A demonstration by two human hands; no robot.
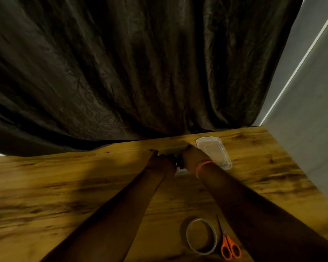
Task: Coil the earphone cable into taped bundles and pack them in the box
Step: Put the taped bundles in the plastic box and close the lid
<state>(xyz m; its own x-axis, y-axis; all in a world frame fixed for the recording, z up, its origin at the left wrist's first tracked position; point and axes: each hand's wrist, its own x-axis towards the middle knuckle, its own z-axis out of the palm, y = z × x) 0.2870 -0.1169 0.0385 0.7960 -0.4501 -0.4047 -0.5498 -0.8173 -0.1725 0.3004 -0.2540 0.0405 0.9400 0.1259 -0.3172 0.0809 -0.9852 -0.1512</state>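
Head view, near to far. Nearest, at the right of the desk (64, 186), a tape roll (201, 236) lies flat, with orange-handled scissors (228, 242) just beside it on the right, blades pointing away. Both forearms reach from the near edge toward the far middle of the desk, the right one passing beside the scissors. The right wrist carries an orange band (204, 167). The left hand (162, 163) and right hand (192, 156) meet close together over a clear box (170, 149), of which only parts of the rim show at the far side and between the wrists. Between the two hands a small dark mass, apparently the cable (177, 161), sits at or in the box; it is too dim and blurred to tell whether it is coiled or taped. The fingers of both hands curve downward around this spot, but whether either hand grips the cable or merely touches the box cannot be told. Just right of the right hand, a clear lid (214, 153) lies flat on the desk, near the far edge. Beyond the desk hangs a dark patterned curtain (140, 63), and at far right stands a pale wall (311, 129) with a bright strip running diagonally.
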